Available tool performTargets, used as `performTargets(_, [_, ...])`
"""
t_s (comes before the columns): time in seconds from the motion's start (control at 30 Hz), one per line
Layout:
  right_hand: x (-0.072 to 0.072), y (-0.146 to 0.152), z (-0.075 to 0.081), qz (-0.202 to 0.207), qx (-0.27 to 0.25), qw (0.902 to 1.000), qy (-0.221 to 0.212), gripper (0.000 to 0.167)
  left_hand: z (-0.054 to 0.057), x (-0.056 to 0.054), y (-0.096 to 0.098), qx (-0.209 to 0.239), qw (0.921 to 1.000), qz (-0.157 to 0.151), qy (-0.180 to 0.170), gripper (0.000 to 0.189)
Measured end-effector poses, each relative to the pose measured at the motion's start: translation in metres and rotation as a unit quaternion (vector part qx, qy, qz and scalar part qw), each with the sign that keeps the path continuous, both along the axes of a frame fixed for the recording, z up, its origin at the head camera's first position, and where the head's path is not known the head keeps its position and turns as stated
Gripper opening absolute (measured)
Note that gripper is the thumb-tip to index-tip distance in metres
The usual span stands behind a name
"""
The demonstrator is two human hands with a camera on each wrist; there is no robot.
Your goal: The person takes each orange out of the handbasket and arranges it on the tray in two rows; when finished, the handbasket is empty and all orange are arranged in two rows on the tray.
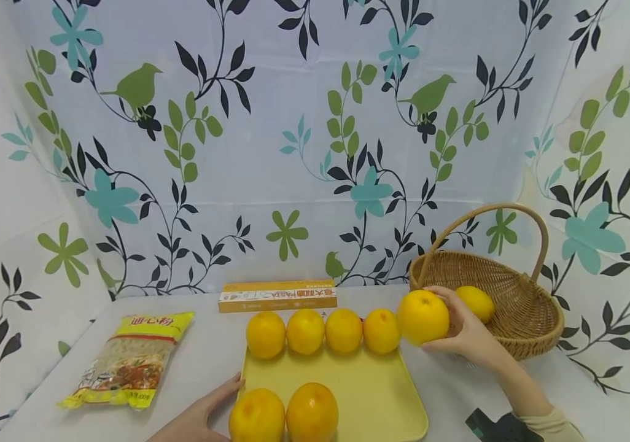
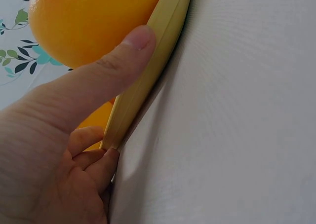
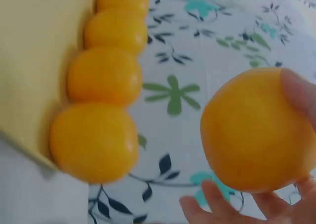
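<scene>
My right hand [image 1: 466, 328] grips an orange [image 1: 423, 317], thumb and fingers spread around it, just right of the back row. That row of several oranges [image 1: 305, 331] lines the far edge of a yellow tray [image 1: 359, 383]. Two more oranges [image 1: 312, 412] sit at its near left. At the tray's left side rests my left hand [image 1: 207, 412]. In the left wrist view its thumb [image 2: 111, 68] lies straight along the outside of the rim [image 2: 165, 41], while the fingertips touch the edge farther along. The right wrist view shows the held orange [image 3: 259, 130] apart from the row.
A wicker basket [image 1: 514, 307] with a tall handle stands tipped at the right, with another orange [image 1: 475, 303] in it. Behind the tray lies a pasta box [image 1: 278, 296]. On the left is a bag of pasta [image 1: 129, 359]. A patterned cloth [image 1: 304, 153] hangs behind the table.
</scene>
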State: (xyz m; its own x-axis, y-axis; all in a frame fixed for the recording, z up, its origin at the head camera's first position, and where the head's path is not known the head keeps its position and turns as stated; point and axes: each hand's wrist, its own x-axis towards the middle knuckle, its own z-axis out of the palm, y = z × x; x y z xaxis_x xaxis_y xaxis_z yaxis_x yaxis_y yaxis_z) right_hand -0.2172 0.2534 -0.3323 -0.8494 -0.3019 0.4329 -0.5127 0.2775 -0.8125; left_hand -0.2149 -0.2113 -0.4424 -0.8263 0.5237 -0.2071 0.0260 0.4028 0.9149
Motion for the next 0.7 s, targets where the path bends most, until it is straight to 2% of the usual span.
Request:
performTargets(0.1, [0.001, -0.013, -0.009, 0.044, -0.007, 0.9986, -0.029, 0.082, 0.000, 0.001, 0.000, -0.001, 1.0000, -0.001, 0.001, 0.082])
performTargets(0.3, [0.006, -0.034, -0.031, 0.083, 0.033, 0.9932, -0.074, 0.078, -0.001, 0.002, 0.000, -0.009, 1.0000, 0.003, 0.003, 0.085])
performTargets(0.43, [0.006, -0.045, -0.046, 0.126, 0.064, 0.9843, -0.105, 0.078, 0.002, 0.003, 0.001, -0.018, 0.9997, 0.018, 0.003, 0.092])
performTargets(0.57, [0.006, -0.052, -0.055, 0.155, 0.085, 0.9752, -0.133, 0.078, 0.004, 0.003, 0.002, -0.018, 0.9991, 0.036, -0.016, 0.097])
performTargets(0.7, [0.010, -0.057, -0.061, 0.178, 0.104, 0.9664, -0.154, 0.075, 0.006, 0.004, 0.003, -0.020, 0.9991, 0.035, -0.015, 0.098])
